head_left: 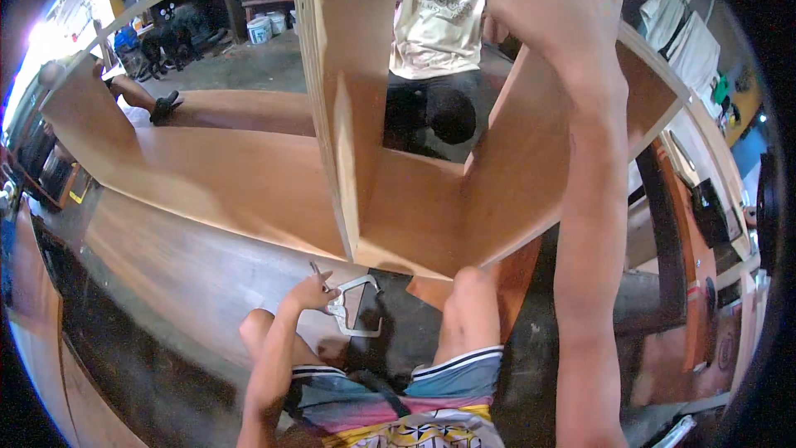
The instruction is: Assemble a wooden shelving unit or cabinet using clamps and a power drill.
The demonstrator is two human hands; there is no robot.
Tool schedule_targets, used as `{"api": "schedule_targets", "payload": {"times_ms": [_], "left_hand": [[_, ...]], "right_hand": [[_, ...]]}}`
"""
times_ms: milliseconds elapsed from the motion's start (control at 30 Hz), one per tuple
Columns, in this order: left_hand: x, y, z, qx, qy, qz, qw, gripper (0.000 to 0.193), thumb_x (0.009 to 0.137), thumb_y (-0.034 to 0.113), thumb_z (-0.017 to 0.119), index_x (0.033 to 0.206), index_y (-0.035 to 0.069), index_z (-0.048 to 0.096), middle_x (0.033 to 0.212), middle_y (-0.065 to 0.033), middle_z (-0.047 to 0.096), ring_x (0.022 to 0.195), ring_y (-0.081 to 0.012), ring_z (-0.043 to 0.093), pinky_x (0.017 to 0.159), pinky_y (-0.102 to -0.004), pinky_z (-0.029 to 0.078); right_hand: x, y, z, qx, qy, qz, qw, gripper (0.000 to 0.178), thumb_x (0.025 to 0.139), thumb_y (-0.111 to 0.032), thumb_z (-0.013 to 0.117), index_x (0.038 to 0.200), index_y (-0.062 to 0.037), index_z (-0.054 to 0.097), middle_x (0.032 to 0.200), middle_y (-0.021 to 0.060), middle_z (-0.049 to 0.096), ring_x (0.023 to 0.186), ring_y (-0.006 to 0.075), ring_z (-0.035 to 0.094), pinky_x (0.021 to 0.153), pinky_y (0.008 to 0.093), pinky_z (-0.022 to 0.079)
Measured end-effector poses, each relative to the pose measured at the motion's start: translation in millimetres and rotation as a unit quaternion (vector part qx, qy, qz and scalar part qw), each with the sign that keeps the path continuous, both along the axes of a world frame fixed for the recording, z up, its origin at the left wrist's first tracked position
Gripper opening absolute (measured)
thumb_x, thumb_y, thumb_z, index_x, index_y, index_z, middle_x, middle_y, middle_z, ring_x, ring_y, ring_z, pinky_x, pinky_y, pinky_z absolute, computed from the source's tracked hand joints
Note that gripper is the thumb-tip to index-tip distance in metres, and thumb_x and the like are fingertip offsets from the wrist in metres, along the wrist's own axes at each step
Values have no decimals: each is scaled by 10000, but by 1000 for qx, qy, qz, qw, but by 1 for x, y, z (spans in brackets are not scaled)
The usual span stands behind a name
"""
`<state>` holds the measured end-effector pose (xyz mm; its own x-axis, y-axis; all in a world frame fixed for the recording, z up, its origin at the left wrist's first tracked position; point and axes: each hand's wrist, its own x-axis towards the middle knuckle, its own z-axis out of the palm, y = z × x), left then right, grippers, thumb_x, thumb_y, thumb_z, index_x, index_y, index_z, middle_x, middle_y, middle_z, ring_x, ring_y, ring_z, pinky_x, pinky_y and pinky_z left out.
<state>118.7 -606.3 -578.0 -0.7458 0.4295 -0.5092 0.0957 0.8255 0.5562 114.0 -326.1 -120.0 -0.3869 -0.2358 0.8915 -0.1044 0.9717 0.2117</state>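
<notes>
White C-shaped clamp (341, 309) between knees (473, 282), below cabinet frame's (240, 191) near edge. Left hand (310, 292) nearer, closed around handle; clamp extends rightward, prongs pointing right. Right hand (560, 12) high, over frame's top edge; grip unclear, fingertips hidden. Beyond: person in pale shirt (437, 25).

Clamp (339, 309): white, perhaps pale grey, blurred. Wooden cabinet (240, 174): honey brown. Shorts (464, 384): blue and pink, white-striped hems.
</notes>
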Motion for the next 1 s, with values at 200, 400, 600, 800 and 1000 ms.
{"api": "schedule_targets", "payload": {"times_ms": [200, 400, 600, 800, 1000], "left_hand": [[0, -27, -6, -27, 54, 11, 998, 611, 812, 369, 636, 1235, -55, 519, 972, -260, 651, 941, -363, 638, 843, -398, 492], [-7, -23, 7, 35, 46, 63, 996, 441, 814, 360, 638, 1027, -27, 626, 883, -238, 670, 841, -342, 665, 767, -400, 515], [-5, -21, 12, 35, 68, 63, 995, 455, 806, 353, 639, 1071, -16, 620, 905, -247, 663, 865, -352, 659, 789, -402, 511], [7, -28, 23, 7, 91, 20, 996, 426, 790, 223, 622, 1159, 11, 585, 934, -236, 665, 887, -325, 657, 784, -391, 503], [7, -44, 23, 16, 39, 74, 996, 429, 806, 276, 618, 1156, 28, 596, 941, -233, 661, 895, -352, 648, 800, -407, 509]], "right_hand": [[-12, 1, 2, -13, -16, -1, 1000, 176, 581, -67, 550, 701, -45, 678, 660, 203, 625, 689, 355, 635, 685, 423, 497], [-15, 13, -3, -11, -8, -28, 1000, 204, 592, -61, 525, 725, -14, 673, 666, 209, 631, 718, 353, 647, 737, 408, 513], [50, 12, 16, -112, -170, 46, 978, 291, 625, -78, 550, 875, 29, 653, 788, 221, 642, 721, 328, 640, 730, 373, 511], [55, 132, 20, -203, -72, 224, 951, 355, 763, -153, 503, 1056, -90, 694, 970, 203, 675, 952, 263, 647, 893, 330, 445], [32, 133, -27, -197, 78, 18, 977, 409, 898, -278, 376, 1017, -63, 703, 1056, 140, 665, 1013, 238, 597, 908, 284, 401]]}}
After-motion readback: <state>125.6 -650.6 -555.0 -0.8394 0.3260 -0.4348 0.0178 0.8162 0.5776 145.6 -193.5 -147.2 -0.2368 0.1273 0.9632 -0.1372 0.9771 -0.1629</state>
